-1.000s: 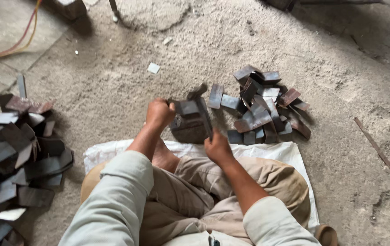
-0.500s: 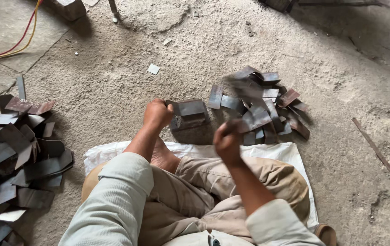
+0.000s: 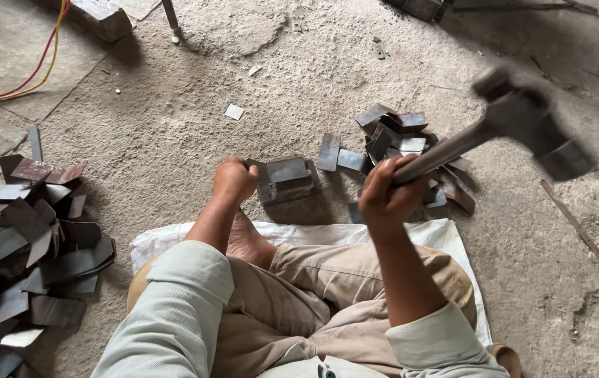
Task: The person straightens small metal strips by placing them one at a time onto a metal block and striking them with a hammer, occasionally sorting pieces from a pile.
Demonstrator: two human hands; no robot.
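Raised since earlier, the hammer (image 3: 524,122) sits clenched in the right hand (image 3: 383,196) while the left hand (image 3: 235,180) pinches the metal plate (image 3: 287,170) on the steel block (image 3: 292,196), so a glancing swing could strike those fingers.

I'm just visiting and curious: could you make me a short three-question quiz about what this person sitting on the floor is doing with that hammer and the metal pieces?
1. True or false: the right hand grips a hammer lifted off the floor.
2. What does the left hand hold against the block? A) a bent metal plate B) a red cable C) a white cloth
3. Fill in: the bigger heap of metal pieces lies on the person's ____ side.

Key
1. True: the hammer head is blurred in the air, above the smaller pile.
2. A.
3. Left.
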